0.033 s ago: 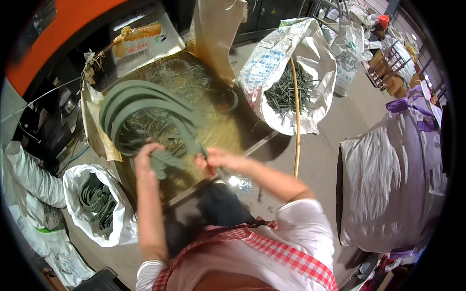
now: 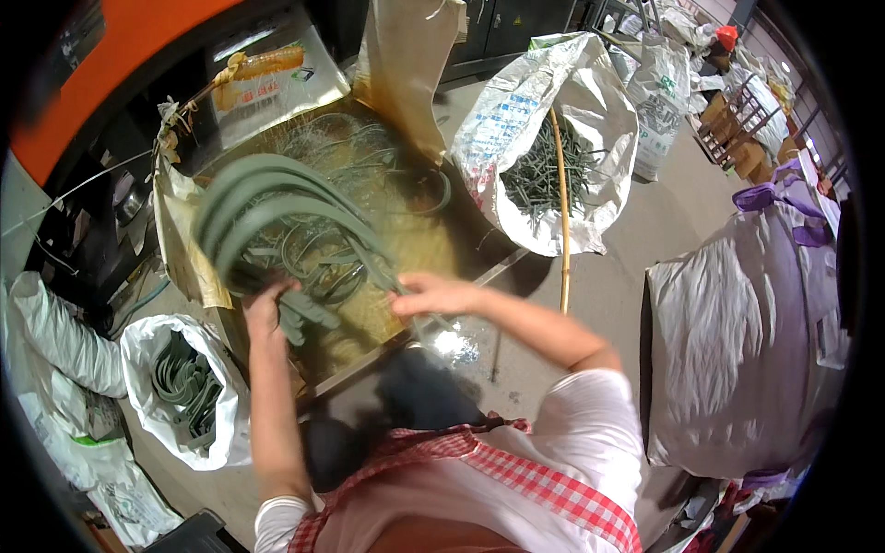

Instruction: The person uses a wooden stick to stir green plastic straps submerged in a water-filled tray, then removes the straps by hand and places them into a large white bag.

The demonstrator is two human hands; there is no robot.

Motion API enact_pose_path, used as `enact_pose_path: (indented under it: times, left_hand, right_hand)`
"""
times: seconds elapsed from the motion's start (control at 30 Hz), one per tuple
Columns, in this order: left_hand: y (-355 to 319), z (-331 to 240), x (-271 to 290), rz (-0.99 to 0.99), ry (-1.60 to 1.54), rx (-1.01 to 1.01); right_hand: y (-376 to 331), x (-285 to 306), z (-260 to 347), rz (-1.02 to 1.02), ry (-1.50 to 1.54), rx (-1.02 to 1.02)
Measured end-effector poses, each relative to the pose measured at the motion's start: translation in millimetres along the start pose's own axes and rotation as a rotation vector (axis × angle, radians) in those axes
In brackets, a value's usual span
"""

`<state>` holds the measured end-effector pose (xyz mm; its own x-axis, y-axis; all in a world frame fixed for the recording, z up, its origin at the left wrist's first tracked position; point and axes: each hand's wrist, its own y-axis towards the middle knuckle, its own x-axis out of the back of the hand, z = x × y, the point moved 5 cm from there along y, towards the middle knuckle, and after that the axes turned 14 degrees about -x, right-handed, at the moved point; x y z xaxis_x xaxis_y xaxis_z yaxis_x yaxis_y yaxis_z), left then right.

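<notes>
Right over the left half of a shallow metal tray (image 2: 429, 244), there's a big looped bunch of green strips (image 2: 244, 189), arching up toward the tray's far left corner. Left hand (image 2: 265, 311) has its fingers curled round one end, a bit blurry; right hand (image 2: 433, 295) is clamped on the other end, by the near edge. As for writing, the big sack (image 2: 489, 134) off the tray's right edge has blue and red print, the panel (image 2: 288, 85) at the far edge has red lettering, and the sack behind (image 2: 659, 111) is printed too. Elbow room: the small sack (image 2: 230, 429) sits close off the near left corner, while on the right a wide strip of floor (image 2: 604, 318) runs to the bale (image 2: 728, 369).
</notes>
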<state>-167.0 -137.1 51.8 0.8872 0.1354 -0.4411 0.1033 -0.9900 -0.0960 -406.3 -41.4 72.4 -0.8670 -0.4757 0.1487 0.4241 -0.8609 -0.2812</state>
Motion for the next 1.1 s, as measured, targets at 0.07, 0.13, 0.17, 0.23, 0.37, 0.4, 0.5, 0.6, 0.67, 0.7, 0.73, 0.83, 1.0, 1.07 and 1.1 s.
enact_pose_path:
  times: [0.07, 0.13, 0.17, 0.23, 0.37, 0.4, 0.5, 0.6, 0.67, 0.7, 0.73, 0.83, 1.0, 1.07, 1.1]
  left_hand:
    - [-3, 0, 0, 0.054, 0.252, -0.219]
    - [-36, 9, -46, -0.010, 0.184, -0.109]
    - [-40, 21, -49, -0.091, 0.167, -0.056]
    - [-41, 59, -49, -0.096, -0.076, 0.153]
    - [-93, 83, -100, -0.073, -0.173, 0.459]
    - [-102, 99, -102, -0.139, -0.228, 0.487]
    - [-130, 101, -141, -0.131, -0.486, 0.615]
    - [-142, 96, -158, -0.082, -0.589, 0.610]
    - [-146, 94, -159, -0.115, -0.603, 0.607]
    - [-147, 94, -159, -0.143, -0.598, 0.610]
    - [-139, 97, -155, -0.094, -0.553, 0.595]
    - [-96, 71, -124, -0.165, -0.301, 0.455]
    - [-3, 52, -67, -0.015, -0.077, 0.182]
    - [10, 40, -57, 0.038, -0.057, 0.103]
    - [13, 38, -66, 0.108, -0.143, 0.120]
  right_hand:
    - [-3, 24, -3, -0.077, -0.826, -0.212]
    - [-2, 60, -1, -0.119, -1.272, -0.436]
    - [9, 85, -12, -0.220, -1.331, -0.440]
    - [6, 109, 13, -0.766, -1.333, 0.195]
    - [7, 138, -7, -1.119, -1.207, 0.335]
    - [6, 139, -5, -1.206, -1.143, 0.383]
    - [8, 142, -7, -1.460, -0.963, 0.479]
    - [12, 141, -5, -1.663, -0.849, 0.487]
    - [17, 134, -1, -1.741, -0.768, 0.572]
    - [15, 131, 0, -1.780, -0.727, 0.612]
    - [17, 131, 0, -1.662, -0.761, 0.604]
    - [14, 124, -8, -1.301, -0.835, 0.583]
    - [23, 59, -51, -0.389, 0.149, 0.002]
    - [-9, 31, -6, 0.033, 0.553, -0.202]
    - [-8, 24, 1, 0.244, 0.676, -0.053]
